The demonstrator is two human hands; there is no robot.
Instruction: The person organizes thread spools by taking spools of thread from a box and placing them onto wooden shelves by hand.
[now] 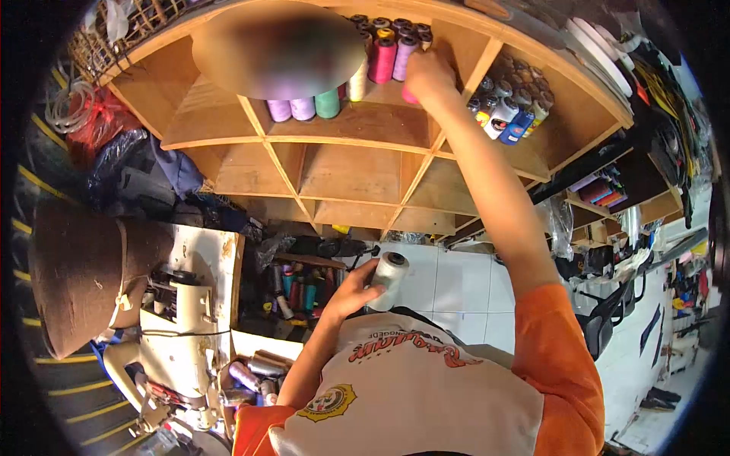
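A cone of white thread is held near my chest, with the fingers of my left hand wrapped round its side. My right arm reaches up into a wooden shelf compartment. There my right hand is closed round a pink thread cone, which shows only at its lower end. Right beside that hand stand a lilac thread cone and a deep pink cone, with more cones behind them. Green and purple cones stand further left in the same compartment.
The wooden shelf spans the front. Its right compartment holds several cones, including a blue one. A sewing machine stands at the left, near loose spools. White floor tiles show below the shelf.
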